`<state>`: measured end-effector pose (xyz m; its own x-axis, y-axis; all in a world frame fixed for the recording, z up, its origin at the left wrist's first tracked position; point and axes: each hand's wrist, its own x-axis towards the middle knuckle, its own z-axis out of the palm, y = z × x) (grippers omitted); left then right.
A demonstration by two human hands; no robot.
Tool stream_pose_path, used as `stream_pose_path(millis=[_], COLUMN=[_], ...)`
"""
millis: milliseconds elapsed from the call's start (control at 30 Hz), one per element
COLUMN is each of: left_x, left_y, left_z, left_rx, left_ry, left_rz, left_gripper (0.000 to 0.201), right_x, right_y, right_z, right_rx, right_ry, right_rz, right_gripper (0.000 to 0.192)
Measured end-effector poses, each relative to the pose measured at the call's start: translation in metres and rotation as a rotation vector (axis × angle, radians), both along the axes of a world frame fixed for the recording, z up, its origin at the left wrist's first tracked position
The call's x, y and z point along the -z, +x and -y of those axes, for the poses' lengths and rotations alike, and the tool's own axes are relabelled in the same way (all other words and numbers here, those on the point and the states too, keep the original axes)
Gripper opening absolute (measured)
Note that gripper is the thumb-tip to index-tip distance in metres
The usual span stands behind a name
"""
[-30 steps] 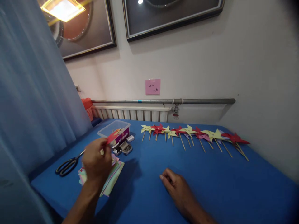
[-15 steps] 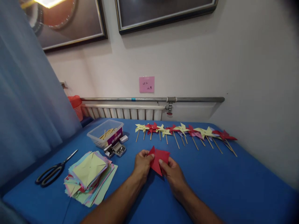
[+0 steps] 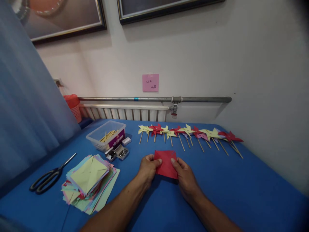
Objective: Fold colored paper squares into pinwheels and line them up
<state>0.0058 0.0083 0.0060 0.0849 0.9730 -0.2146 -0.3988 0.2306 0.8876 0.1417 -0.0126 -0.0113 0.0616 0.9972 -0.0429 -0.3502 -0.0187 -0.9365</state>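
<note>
A red paper square (image 3: pixel 166 165) is stretched between my two hands, just above the blue table. My left hand (image 3: pixel 149 168) pinches its left edge, thumb on top. The opposite edge is gripped by my right hand (image 3: pixel 182 171), its thumb also lying on the paper; the fingers underneath are partly hidden. To the left lies a stack of cut paper squares (image 3: pixel 89 174) in several colours, a pale yellow one on top. Behind my hands, finished pinwheels (image 3: pixel 187 130) on sticks form a row, mostly yellow and red.
Black-handled scissors (image 3: pixel 51 175) lie left of the stack. A clear plastic box (image 3: pixel 95 137) holds wooden sticks (image 3: pixel 109 135). In front of it are small open boxes of metal pins (image 3: pixel 123 152). A radiator and pipe (image 3: pixel 154 99) run along the wall; a blue curtain (image 3: pixel 31 96) hangs at left.
The red paper was folded or bent, with pointed corners sticking out; now it lies flat and square between my hands. My right hand has shifted slightly right. The camera view has tilted slightly.
</note>
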Motion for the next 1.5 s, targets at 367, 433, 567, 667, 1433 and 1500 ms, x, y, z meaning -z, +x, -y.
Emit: stream_pose_path(millis=[367, 433, 567, 667, 1433, 1500], left_x=[0.001, 0.001, 0.002, 0.005, 0.011, 0.010], left_y=[0.001, 0.000, 0.000, 0.001, -0.005, -0.005], left_z=[0.002, 0.001, 0.001, 0.000, 0.006, 0.006], left_rx=[0.015, 0.010, 0.014, 0.006, 0.083, 0.085], left_ry=[0.045, 0.047, 0.047, 0.057, 0.633, 0.662], left_rz=[-0.030, -0.039, -0.027, -0.049, -0.705, -0.723], left_gripper=[0.033, 0.034, 0.033, 0.032, 0.033, 0.033], right_x=[-0.008, -0.012, -0.020, -0.017, -0.009, -0.010], right_y=[0.000, 0.001, 0.002, 0.002, 0.000, 0.000], right_z=[0.003, 0.004, 0.006, 0.005, 0.002, 0.003], right_rx=[-0.073, -0.092, -0.189, -0.174, -0.008, -0.022], right_ry=[-0.066, -0.067, -0.065, -0.078, -0.165, -0.153], right_rz=[-0.048, -0.068, -0.097, -0.058, -0.014, -0.020], right_gripper=[0.045, 0.043, 0.039, 0.037, 0.020, 0.030])
